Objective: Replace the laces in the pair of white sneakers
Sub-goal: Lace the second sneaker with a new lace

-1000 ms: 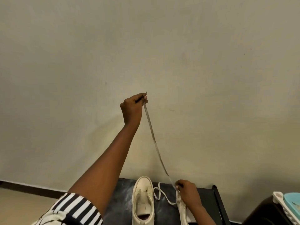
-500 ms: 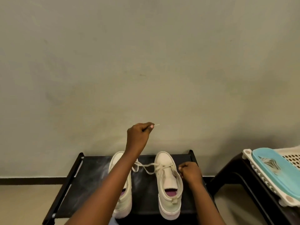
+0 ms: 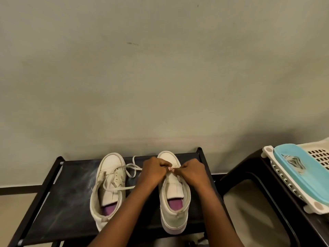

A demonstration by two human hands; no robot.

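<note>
Left hand (image 3: 154, 171) pinching lace (image 3: 133, 166), cream sneaker (image 3: 175, 187)

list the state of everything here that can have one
left white leather sneaker: upright on black shelf, eyelets look empty
right white leather sneaker: upright, tongue up, hands at its eyelets
white flat lace: slack, draped over left sneaker
left hand: curled, pinching lace
right hand: curled, pinching at right sneaker's eyelets
white slotted plastic basket: resting on dark stool
</note>
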